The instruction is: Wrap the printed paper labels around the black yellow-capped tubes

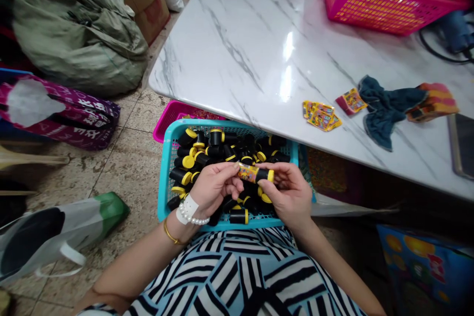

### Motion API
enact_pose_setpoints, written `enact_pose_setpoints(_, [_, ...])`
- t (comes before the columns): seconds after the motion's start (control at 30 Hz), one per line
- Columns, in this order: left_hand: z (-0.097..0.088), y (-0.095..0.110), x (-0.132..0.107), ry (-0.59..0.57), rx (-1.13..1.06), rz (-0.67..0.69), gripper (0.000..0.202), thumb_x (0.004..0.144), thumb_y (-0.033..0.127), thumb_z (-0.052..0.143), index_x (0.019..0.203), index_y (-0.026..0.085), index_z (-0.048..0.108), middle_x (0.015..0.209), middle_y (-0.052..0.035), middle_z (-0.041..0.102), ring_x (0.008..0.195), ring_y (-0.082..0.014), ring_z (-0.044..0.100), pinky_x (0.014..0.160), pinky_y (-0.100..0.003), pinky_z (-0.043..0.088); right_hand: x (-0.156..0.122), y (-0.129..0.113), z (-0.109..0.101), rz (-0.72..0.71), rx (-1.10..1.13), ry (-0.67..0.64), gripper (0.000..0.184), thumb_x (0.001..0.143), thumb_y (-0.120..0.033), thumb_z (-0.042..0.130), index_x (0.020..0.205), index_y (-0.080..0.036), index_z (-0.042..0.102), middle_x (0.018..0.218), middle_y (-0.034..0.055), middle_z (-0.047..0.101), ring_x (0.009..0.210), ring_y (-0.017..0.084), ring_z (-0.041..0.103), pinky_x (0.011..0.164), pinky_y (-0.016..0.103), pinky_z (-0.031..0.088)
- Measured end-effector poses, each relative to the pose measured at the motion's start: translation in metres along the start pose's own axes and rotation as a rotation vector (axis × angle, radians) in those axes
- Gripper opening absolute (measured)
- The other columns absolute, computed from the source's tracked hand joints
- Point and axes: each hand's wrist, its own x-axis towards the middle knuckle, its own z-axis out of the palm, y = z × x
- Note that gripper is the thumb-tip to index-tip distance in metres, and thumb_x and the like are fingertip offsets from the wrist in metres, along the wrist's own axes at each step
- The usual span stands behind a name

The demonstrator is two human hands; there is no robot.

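Over a turquoise basket (163, 182), my right hand (292, 192) grips a small black canister (263, 175) with a yellow lid, lying sideways. My left hand (209, 187) pinches the far left end of a colourful printed label (247, 172), which lies against the canister's black body. Whether the label is stuck down there I cannot tell. Below both hands, the basket holds several more black canisters (239, 216) with yellow lids, heaped at all angles. A white band and pearl bracelet (188, 211) circle my left wrist.
Ahead is a white marbled table (229, 49). On it lie printed labels (321, 115), a small label stack (351, 101), a dark cloth (388, 103), a phone (462, 143) and a pink basket (370, 10). Sacks (77, 34) and bags (66, 113) crowd the floor at left.
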Motion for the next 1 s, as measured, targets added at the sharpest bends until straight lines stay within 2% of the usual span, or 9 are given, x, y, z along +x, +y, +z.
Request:
enact_pose_setpoints(0.13, [0.001,-0.003,-0.004,0.02,0.067,0.03,0.034,0.078,0.038,0.075,0.094,0.01,0.068,0.054,0.0,0.061,0.042,-0.007,0.049,0.04,-0.017,0.039,-0.002,0.003,-0.006,-0.038,-0.065,0.065,0.023,0.084,-0.025,0.073,0.106,-0.024,0.065,0.105,0.0057,0.075,0.091,0.018,0.072,0.08,0.031,0.059])
enact_pose_setpoints(0.27, [0.002,0.001,-0.006,0.181,0.241,0.313,0.035,0.074,0.029,0.08,0.103,0.014,0.067,0.088,-0.0047,0.069,0.068,-0.0099,0.06,0.061,-0.019,0.05,-0.004,0.002,-0.008,-0.024,-0.066,0.016,0.027,0.082,-0.026,0.075,0.108,-0.025,0.066,0.107,0.0053,0.073,0.092,0.019,0.072,0.082,0.032,0.06])
enact_pose_setpoints(0.33, [0.0,0.007,-0.007,0.108,0.358,0.372,0.04,0.073,0.026,0.08,0.11,0.016,0.067,0.104,-0.0077,0.069,0.089,-0.015,0.064,0.078,-0.024,0.053,-0.004,0.002,-0.009,-0.048,-0.086,-0.022,0.029,0.081,-0.025,0.076,0.109,-0.026,0.067,0.107,0.0054,0.072,0.093,0.02,0.071,0.084,0.034,0.059])
enact_pose_setpoints(0.43, [-0.005,0.016,-0.007,-0.139,0.552,0.323,0.039,0.075,0.026,0.079,0.112,0.016,0.069,0.11,-0.0094,0.07,0.101,-0.0204,0.064,0.089,-0.029,0.05,-0.003,0.001,-0.012,-0.14,-0.123,-0.084,0.032,0.08,-0.024,0.077,0.111,-0.027,0.069,0.112,0.0071,0.069,0.103,0.023,0.068,0.088,0.038,0.058])
enact_pose_setpoints(0.5, [-0.008,0.019,-0.006,-0.203,0.639,0.297,0.035,0.075,0.028,0.078,0.107,0.016,0.072,0.106,-0.0083,0.071,0.097,-0.02,0.065,0.088,-0.029,0.05,-0.001,0.001,-0.015,-0.213,-0.19,-0.132,0.034,0.079,-0.024,0.078,0.112,-0.028,0.07,0.114,0.0081,0.067,0.106,0.025,0.066,0.091,0.042,0.056])
enact_pose_setpoints(0.6, [-0.009,0.019,-0.004,-0.172,0.676,0.278,0.032,0.075,0.031,0.079,0.102,0.015,0.072,0.094,-0.006,0.071,0.084,-0.017,0.064,0.08,-0.027,0.05,0.003,-0.001,-0.019,-0.272,-0.309,-0.181,0.04,0.079,-0.023,0.079,0.117,-0.028,0.069,0.111,0.0077,0.068,0.101,0.024,0.066,0.089,0.043,0.056])
enact_pose_setpoints(0.77, [0.006,0.018,-0.002,-0.264,0.65,0.206,0.024,0.072,0.028,0.081,0.092,0.015,0.075,0.086,-0.0037,0.071,0.08,-0.0158,0.064,0.077,-0.025,0.051,0.01,-0.006,-0.019,-0.525,-0.396,-0.269,0.042,0.078,-0.019,0.079,0.117,-0.032,0.068,0.099,0.0035,0.075,0.096,0.025,0.069,0.089,0.047,0.056])
enact_pose_setpoints(0.93, [0.006,0.024,-0.001,-0.278,0.425,0.1,0.046,0.073,0.024,0.079,0.116,0.018,0.067,0.101,-0.0081,0.073,0.083,-0.0168,0.068,0.073,-0.026,0.054,0.014,-0.011,-0.024,-0.618,-0.463,-0.246,0.049,0.078,-0.018,0.078,0.123,-0.033,0.066,0.103,0.0044,0.077,0.096,0.025,0.07,0.084,0.046,0.058])
enact_pose_setpoints(1.0, [-0.001,0.024,-0.002,-0.257,0.451,0.062,0.046,0.076,0.031,0.077,0.117,0.016,0.064,0.095,-0.0091,0.073,0.076,-0.0163,0.068,0.063,-0.024,0.054,0.014,-0.011,-0.028,-0.593,-0.457,-0.251,0.05,0.079,-0.018,0.078,0.125,-0.032,0.065,0.106,0.0057,0.076,0.096,0.025,0.07,0.084,0.046,0.059])
